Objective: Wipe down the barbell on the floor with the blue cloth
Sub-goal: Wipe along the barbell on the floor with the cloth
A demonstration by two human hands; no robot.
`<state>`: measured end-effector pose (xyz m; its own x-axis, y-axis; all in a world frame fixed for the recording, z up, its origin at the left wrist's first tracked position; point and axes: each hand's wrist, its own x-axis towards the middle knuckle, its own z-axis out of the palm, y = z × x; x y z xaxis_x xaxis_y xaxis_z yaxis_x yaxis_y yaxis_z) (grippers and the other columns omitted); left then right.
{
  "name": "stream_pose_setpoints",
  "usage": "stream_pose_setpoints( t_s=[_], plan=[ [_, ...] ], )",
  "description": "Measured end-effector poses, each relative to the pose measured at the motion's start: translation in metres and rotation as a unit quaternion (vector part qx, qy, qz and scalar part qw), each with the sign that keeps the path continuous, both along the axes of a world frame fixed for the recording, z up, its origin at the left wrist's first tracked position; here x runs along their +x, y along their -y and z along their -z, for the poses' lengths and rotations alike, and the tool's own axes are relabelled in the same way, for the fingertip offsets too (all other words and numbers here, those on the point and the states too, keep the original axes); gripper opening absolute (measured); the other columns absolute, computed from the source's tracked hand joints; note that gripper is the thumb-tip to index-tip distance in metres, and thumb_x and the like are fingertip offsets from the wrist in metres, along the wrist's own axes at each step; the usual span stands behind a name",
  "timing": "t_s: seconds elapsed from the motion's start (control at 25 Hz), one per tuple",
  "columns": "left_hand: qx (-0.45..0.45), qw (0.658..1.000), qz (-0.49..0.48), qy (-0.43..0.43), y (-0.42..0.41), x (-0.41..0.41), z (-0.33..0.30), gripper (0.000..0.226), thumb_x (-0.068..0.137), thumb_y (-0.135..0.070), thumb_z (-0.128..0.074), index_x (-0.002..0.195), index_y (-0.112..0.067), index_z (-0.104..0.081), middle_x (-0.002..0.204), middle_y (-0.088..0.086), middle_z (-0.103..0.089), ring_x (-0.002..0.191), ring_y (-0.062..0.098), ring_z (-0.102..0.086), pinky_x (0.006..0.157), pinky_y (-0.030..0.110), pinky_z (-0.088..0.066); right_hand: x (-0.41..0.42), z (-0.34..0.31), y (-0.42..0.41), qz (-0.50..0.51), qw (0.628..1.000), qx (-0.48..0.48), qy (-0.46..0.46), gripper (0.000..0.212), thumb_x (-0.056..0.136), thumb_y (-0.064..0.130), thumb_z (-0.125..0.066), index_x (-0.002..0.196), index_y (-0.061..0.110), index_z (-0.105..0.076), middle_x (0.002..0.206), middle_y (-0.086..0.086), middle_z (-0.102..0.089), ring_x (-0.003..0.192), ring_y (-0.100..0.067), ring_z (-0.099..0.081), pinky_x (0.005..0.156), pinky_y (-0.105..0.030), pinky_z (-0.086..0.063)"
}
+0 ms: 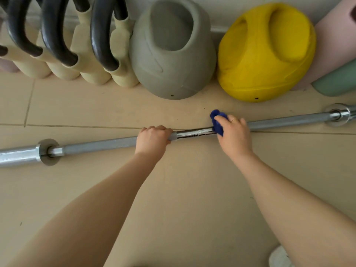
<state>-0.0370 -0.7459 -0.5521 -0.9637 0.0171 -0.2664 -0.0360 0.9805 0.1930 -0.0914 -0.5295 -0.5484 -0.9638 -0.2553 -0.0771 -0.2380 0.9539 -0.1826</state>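
A long steel barbell point(104, 143) lies across the tiled floor, running from the lower left to the upper right, with a collar near each end. My left hand point(153, 139) is wrapped around the bar near its middle. A short way to the right, my right hand point(234, 134) presses a bunched blue cloth point(218, 120) onto the bar. Between the two hands a shiny, smooth stretch of the bar shows. The cloth covers the bar where it sits.
Along the wall stand a grey kettlebell point(171, 54), a yellow kettlebell point(267, 54), a row of cream weights with black handles point(63, 45), and pink and green rolls point(339, 54) at the far right. A white shoe tip point(279, 257) shows at the bottom right.
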Motion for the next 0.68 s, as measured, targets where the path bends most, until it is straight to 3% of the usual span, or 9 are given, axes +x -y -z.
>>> stream_pose_setpoints(
  t_s=[0.12, 0.28, 0.48, 0.56, 0.68],
  plan=[
    [0.02, 1.0, -0.004, -0.012, 0.001, 0.002, -0.001, 0.032, 0.089, -0.019, -0.057, 0.121, -0.018, -0.059, 0.114, 0.005, -0.065, 0.097, 0.032, -0.059, 0.079, 0.034, -0.04, 0.008, -0.001, -0.001, 0.046, 0.999, -0.004, 0.008, 0.041, 0.076, 0.01, -0.066, 0.117, 0.014, -0.06, 0.112, -0.017, -0.063, 0.088, -0.041, -0.052, 0.075, -0.039, -0.046],
    [0.032, 0.999, -0.015, -0.006, -0.003, 0.003, -0.001, 0.032, 0.09, -0.018, -0.056, 0.121, -0.018, -0.059, 0.115, 0.005, -0.065, 0.098, 0.031, -0.058, 0.082, 0.034, -0.038, 0.035, -0.005, 0.01, -0.106, 0.994, -0.013, -0.024, 0.047, 0.069, 0.005, -0.073, 0.114, 0.013, -0.063, 0.108, -0.015, -0.066, 0.085, -0.04, -0.057, 0.072, -0.041, -0.051],
    [0.011, 1.0, -0.026, -0.001, -0.003, 0.001, 0.0, 0.03, 0.092, -0.018, -0.052, 0.122, -0.018, -0.056, 0.114, 0.003, -0.064, 0.098, 0.03, -0.058, 0.08, 0.033, -0.036, 0.006, -0.002, 0.02, 0.084, 0.996, 0.032, 0.025, 0.038, 0.084, 0.017, -0.059, 0.122, 0.017, -0.054, 0.115, -0.015, -0.06, 0.095, -0.039, -0.051, 0.079, -0.037, -0.043],
    [0.005, 1.0, -0.022, 0.003, -0.004, 0.002, -0.002, 0.029, 0.092, -0.019, -0.052, 0.121, -0.019, -0.057, 0.111, 0.003, -0.064, 0.097, 0.03, -0.058, 0.078, 0.033, -0.036, 0.028, -0.006, 0.031, 0.012, 1.0, 0.024, 0.008, 0.048, 0.072, 0.012, -0.07, 0.118, 0.014, -0.058, 0.112, -0.016, -0.061, 0.089, -0.04, -0.053, 0.076, -0.038, -0.048],
    [-0.014, 0.999, -0.016, 0.024, -0.003, -0.002, -0.005, 0.028, 0.091, -0.022, -0.053, 0.118, -0.02, -0.058, 0.106, 0.003, -0.063, 0.095, 0.029, -0.058, 0.072, 0.031, -0.031, 0.041, -0.009, 0.027, -0.213, 0.976, 0.018, -0.038, 0.059, 0.057, 0.008, -0.079, 0.114, 0.014, -0.064, 0.105, -0.015, -0.065, 0.078, -0.037, -0.059, 0.066, -0.039, -0.054]
  ],
)
